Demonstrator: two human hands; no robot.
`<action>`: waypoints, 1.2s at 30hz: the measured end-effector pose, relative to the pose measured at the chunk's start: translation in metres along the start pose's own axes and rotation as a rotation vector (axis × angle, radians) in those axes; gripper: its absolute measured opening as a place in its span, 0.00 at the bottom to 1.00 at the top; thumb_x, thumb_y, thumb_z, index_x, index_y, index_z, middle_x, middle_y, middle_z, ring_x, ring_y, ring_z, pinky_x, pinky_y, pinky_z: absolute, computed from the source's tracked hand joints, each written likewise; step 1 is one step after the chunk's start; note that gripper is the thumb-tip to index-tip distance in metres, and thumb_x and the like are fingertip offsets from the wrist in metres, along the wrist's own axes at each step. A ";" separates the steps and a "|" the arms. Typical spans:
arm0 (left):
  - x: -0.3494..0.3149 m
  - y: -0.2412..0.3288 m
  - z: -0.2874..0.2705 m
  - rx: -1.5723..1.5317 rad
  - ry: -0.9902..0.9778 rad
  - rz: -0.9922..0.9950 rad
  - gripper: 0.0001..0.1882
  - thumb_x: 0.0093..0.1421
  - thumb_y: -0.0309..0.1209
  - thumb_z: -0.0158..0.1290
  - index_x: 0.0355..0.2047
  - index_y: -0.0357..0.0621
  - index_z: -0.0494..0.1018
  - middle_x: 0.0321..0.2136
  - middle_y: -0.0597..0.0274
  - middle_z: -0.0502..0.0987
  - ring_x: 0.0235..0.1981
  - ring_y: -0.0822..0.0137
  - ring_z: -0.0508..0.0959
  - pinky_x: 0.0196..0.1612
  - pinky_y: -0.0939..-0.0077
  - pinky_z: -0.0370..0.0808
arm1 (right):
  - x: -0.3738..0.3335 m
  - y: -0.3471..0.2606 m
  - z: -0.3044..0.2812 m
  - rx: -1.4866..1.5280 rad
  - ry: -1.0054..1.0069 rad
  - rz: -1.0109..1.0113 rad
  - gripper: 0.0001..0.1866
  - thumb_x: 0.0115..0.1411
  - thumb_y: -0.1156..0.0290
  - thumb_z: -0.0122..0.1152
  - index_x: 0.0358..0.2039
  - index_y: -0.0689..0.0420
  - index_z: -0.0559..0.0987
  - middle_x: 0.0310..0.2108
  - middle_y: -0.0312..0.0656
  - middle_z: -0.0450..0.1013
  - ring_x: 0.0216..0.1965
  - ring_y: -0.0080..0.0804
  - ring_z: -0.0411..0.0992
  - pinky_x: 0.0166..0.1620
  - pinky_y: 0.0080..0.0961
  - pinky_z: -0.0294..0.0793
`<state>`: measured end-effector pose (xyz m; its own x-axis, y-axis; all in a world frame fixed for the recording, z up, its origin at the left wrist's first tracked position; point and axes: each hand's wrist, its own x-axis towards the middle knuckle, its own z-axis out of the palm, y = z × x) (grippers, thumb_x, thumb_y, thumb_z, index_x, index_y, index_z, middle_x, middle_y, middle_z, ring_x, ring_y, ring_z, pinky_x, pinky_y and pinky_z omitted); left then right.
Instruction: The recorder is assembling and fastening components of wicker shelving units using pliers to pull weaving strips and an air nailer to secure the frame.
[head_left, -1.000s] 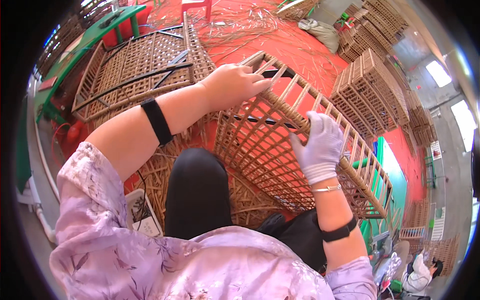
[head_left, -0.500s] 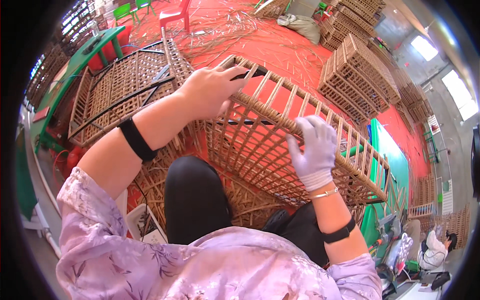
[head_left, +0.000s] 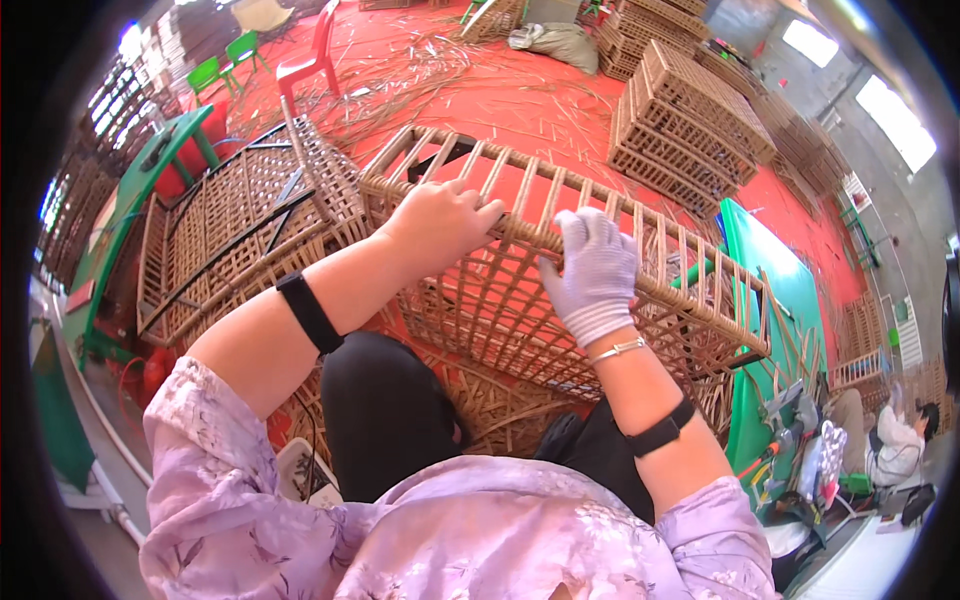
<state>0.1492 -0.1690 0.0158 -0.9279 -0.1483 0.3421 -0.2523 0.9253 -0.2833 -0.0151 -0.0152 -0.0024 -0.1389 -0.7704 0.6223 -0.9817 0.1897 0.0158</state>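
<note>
In front of my knees stands a long openwork basket [head_left: 500,295] of brown woven strips, with a slatted side and a wrapped rim, tilted with its left end farther away. My bare left hand [head_left: 445,225] curls over the near wrapped rim, left of the middle. A little to the right, my right hand [head_left: 597,268], in a pale white glove, grips the same rim with its thumb on the near side. The fingertips of both hands are partly hidden behind the rim. A dark bar shows inside the basket's far left corner.
Left lies another woven frame [head_left: 235,215] with dark bars, beside a green table [head_left: 130,230]. A red chair [head_left: 312,62] stands far off. Stacked woven crates [head_left: 690,125] are at far right, a green board [head_left: 775,260] nearer. Loose strips litter the red floor; a person [head_left: 900,445] sits at right.
My left hand has slid right along the rim, away from the left corner. My right hand has shifted slightly left, so the hands are closer together. The view has turned a little.
</note>
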 end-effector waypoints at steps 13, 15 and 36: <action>-0.010 -0.014 -0.006 -0.023 0.134 0.183 0.18 0.58 0.41 0.56 0.45 0.49 0.72 0.36 0.64 0.78 0.39 0.64 0.79 0.35 0.69 0.78 | -0.005 0.004 -0.006 0.097 -0.034 -0.121 0.21 0.49 0.59 0.66 0.43 0.51 0.75 0.40 0.36 0.72 0.37 0.32 0.73 0.43 0.36 0.65; -0.006 -0.008 -0.020 -0.106 -0.066 0.030 0.19 0.57 0.41 0.57 0.46 0.48 0.73 0.42 0.61 0.78 0.41 0.61 0.79 0.40 0.67 0.78 | -0.013 0.008 -0.009 0.129 0.032 -0.134 0.20 0.50 0.60 0.66 0.43 0.50 0.75 0.43 0.37 0.71 0.44 0.33 0.71 0.48 0.38 0.64; 0.067 0.096 -0.007 -0.059 -0.014 0.117 0.24 0.57 0.46 0.57 0.52 0.53 0.70 0.27 0.64 0.76 0.29 0.62 0.79 0.29 0.68 0.76 | -0.082 0.112 -0.049 -0.034 0.038 0.026 0.26 0.44 0.62 0.70 0.45 0.52 0.78 0.42 0.36 0.74 0.48 0.36 0.68 0.54 0.40 0.65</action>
<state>0.0644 -0.0879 0.0177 -0.9538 -0.0422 0.2974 -0.1256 0.9554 -0.2673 -0.1071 0.0984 -0.0134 -0.1585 -0.7411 0.6524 -0.9728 0.2302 0.0251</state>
